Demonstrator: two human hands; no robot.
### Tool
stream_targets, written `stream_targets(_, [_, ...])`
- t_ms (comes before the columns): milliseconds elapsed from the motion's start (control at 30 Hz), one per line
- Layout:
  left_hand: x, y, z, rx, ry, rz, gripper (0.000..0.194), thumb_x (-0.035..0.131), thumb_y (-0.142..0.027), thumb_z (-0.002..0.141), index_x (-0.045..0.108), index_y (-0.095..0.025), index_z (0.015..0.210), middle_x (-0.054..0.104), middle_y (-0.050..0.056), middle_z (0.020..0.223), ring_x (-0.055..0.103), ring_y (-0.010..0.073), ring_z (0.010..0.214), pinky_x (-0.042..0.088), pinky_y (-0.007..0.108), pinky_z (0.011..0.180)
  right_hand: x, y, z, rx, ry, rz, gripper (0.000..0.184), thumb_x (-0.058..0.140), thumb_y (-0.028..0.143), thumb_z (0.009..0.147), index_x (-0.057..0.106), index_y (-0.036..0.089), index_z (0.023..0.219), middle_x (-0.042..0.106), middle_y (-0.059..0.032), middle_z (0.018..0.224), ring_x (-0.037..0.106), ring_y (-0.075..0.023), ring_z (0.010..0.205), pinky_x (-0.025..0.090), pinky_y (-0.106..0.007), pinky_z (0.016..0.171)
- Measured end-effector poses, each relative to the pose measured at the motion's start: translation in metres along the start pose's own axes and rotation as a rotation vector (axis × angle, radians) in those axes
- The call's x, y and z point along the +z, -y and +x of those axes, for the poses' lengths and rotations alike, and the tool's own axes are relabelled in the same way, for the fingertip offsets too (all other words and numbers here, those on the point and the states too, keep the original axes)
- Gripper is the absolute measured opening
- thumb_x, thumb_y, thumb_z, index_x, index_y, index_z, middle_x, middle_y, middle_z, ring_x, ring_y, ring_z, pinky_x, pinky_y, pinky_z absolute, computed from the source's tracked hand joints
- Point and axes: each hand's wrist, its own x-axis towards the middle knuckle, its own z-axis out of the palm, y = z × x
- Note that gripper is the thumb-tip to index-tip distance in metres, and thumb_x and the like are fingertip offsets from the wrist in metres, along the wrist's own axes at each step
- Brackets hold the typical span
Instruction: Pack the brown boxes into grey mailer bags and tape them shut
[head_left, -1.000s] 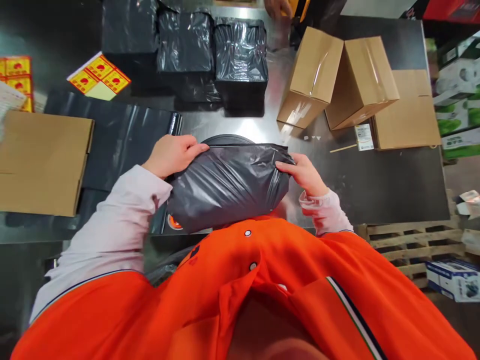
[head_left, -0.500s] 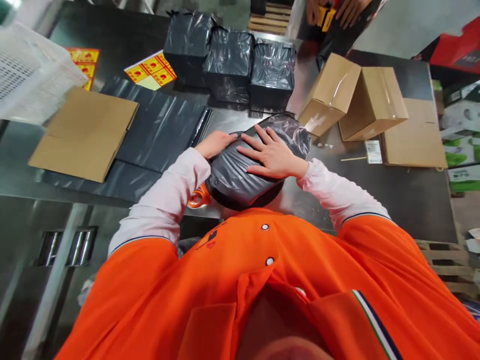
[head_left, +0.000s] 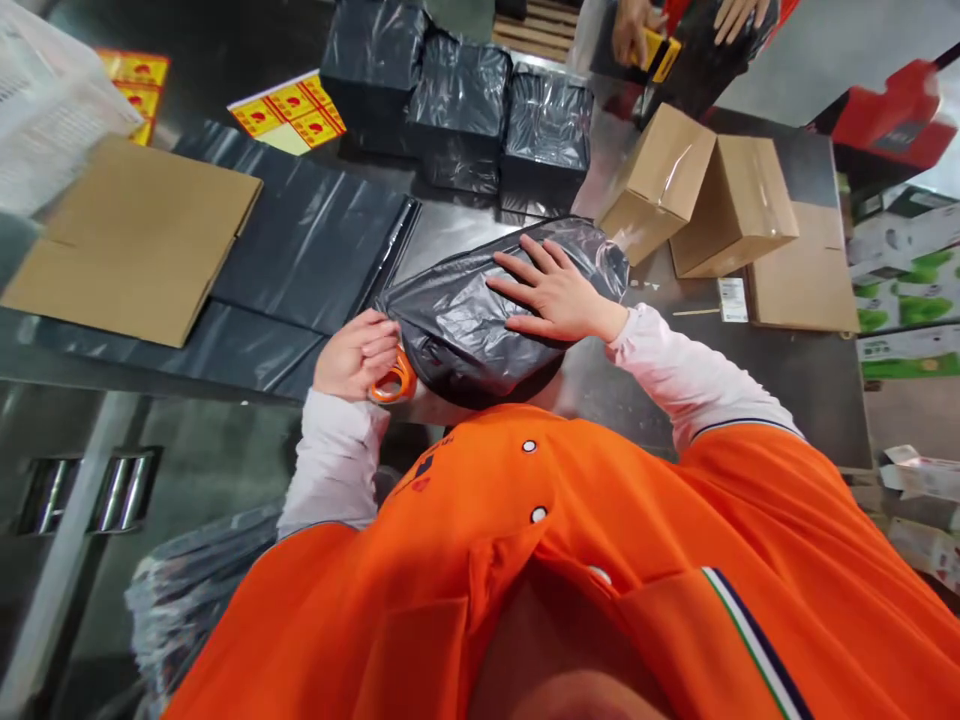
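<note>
A parcel wrapped in a black plastic bag (head_left: 457, 320) lies on the steel table just in front of me. My right hand (head_left: 555, 292) rests flat on top of it, fingers spread. My left hand (head_left: 358, 354) is curled at the parcel's left end, its fingers closed around an orange ring-shaped handle (head_left: 395, 383), which looks like a tape dispenser; the rest of that tool is hidden under the parcel.
Flat black bags (head_left: 315, 240) and a flattened cardboard sheet (head_left: 131, 240) lie to the left. Three black-wrapped parcels (head_left: 461, 105) stand at the back, yellow-red label sheets (head_left: 289, 108) beside them. Brown cartons (head_left: 697, 190) sit right. Another person's hands (head_left: 637, 30) work at the far edge.
My left hand left the top of the parcel and moved down to its left end, closing on the orange handle. My right hand stayed flat on the parcel.
</note>
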Motion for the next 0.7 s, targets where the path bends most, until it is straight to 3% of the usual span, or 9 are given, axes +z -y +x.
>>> stream_targets(100, [0.001, 0.007, -0.015, 0.044, -0.153, -0.028, 0.030, 0.085, -0.027, 0.073, 0.057, -0.019, 0.082, 0.065, -0.004, 0.073, 0.047, 0.0037, 0.053, 0.038, 0.014, 0.049, -0.001, -0.001, -0.001, -0.002, -0.002, 0.006, 0.074, 0.039, 0.072, 0.108, 0.049, 0.028, 0.168, 0.035, -0.0110, 0.180, 0.018, -0.0464, 0.169, 0.013, -0.072, 0.132])
stream_targets(200, [0.026, 0.029, -0.027, -0.070, -0.155, 0.066, 0.041, 0.088, -0.049, 0.072, 0.060, -0.020, 0.078, 0.068, 0.002, 0.075, 0.067, 0.0165, 0.070, 0.054, 0.025, 0.058, -0.003, -0.002, -0.002, -0.007, -0.001, 0.014, 0.077, 0.038, 0.074, 0.108, 0.049, 0.027, 0.168, 0.035, -0.0124, 0.180, 0.019, -0.0458, 0.169, 0.014, -0.073, 0.132])
stream_targets(300, [0.043, 0.047, -0.032, 0.024, -0.140, 0.283, 0.041, 0.090, -0.048, 0.067, 0.060, -0.020, 0.067, 0.064, 0.001, 0.067, 0.062, 0.0154, 0.064, 0.051, 0.026, 0.059, -0.004, -0.001, -0.002, 0.007, 0.017, 0.019, 0.080, 0.036, 0.075, 0.107, 0.047, 0.027, 0.169, 0.034, -0.0129, 0.181, 0.019, -0.0464, 0.169, 0.013, -0.074, 0.131])
stream_targets(367, [0.037, 0.047, -0.031, 0.131, -0.092, 0.476, 0.035, 0.086, -0.048, 0.071, 0.067, -0.020, 0.060, 0.060, 0.001, 0.060, 0.054, 0.0133, 0.060, 0.043, 0.026, 0.057, -0.003, 0.002, -0.003, 0.009, 0.029, 0.022, 0.081, 0.034, 0.077, 0.107, 0.045, 0.028, 0.170, 0.032, -0.0122, 0.181, 0.018, -0.0470, 0.168, 0.011, -0.074, 0.131])
stream_targets(467, [0.009, 0.028, -0.028, 0.208, 0.042, 0.719, 0.033, 0.083, -0.048, 0.072, 0.074, -0.022, 0.054, 0.055, 0.002, 0.053, 0.045, 0.0132, 0.057, 0.037, 0.027, 0.058, -0.001, 0.010, -0.004, 0.018, 0.028, 0.016, 0.082, 0.034, 0.077, 0.107, 0.043, 0.027, 0.172, 0.031, -0.0134, 0.182, 0.018, -0.0481, 0.167, 0.010, -0.074, 0.130])
stream_targets(533, [-0.011, 0.004, -0.026, 0.142, 0.169, 0.830, 0.030, 0.084, -0.051, 0.068, 0.079, -0.023, 0.057, 0.067, 0.006, 0.061, 0.056, 0.0173, 0.064, 0.046, 0.030, 0.066, -0.001, 0.016, -0.004, 0.034, 0.013, 0.000, 0.082, 0.035, 0.076, 0.107, 0.043, 0.025, 0.171, 0.031, -0.0155, 0.181, 0.020, -0.0489, 0.165, 0.012, -0.073, 0.129])
stream_targets(600, [-0.022, -0.028, -0.027, 0.021, 0.266, 0.954, 0.030, 0.085, -0.056, 0.063, 0.086, -0.027, 0.069, 0.081, 0.008, 0.081, 0.070, 0.0272, 0.080, 0.055, 0.038, 0.080, -0.003, 0.019, -0.001, 0.032, 0.006, -0.017, 0.083, 0.037, 0.077, 0.107, 0.045, 0.024, 0.170, 0.036, -0.0175, 0.178, 0.027, -0.0488, 0.161, 0.017, -0.070, 0.127])
stream_targets(633, [-0.023, -0.046, -0.028, -0.008, 0.262, 1.022, 0.031, 0.086, -0.059, 0.062, 0.088, -0.031, 0.076, 0.084, 0.007, 0.090, 0.074, 0.0316, 0.089, 0.057, 0.042, 0.088, -0.004, 0.020, 0.002, 0.019, 0.006, -0.023, 0.085, 0.039, 0.079, 0.105, 0.045, 0.023, 0.169, 0.039, -0.0185, 0.176, 0.033, -0.0479, 0.157, 0.020, -0.067, 0.125])
stream_targets(700, [-0.014, -0.081, -0.027, 0.065, 0.133, 1.134, 0.033, 0.084, -0.063, 0.065, 0.089, -0.039, 0.087, 0.085, 0.002, 0.101, 0.075, 0.0345, 0.100, 0.056, 0.047, 0.096, -0.007, 0.019, 0.012, -0.008, -0.001, -0.028, 0.092, 0.043, 0.083, 0.102, 0.046, 0.019, 0.168, 0.048, -0.0208, 0.169, 0.044, -0.0446, 0.146, 0.027, -0.062, 0.121])
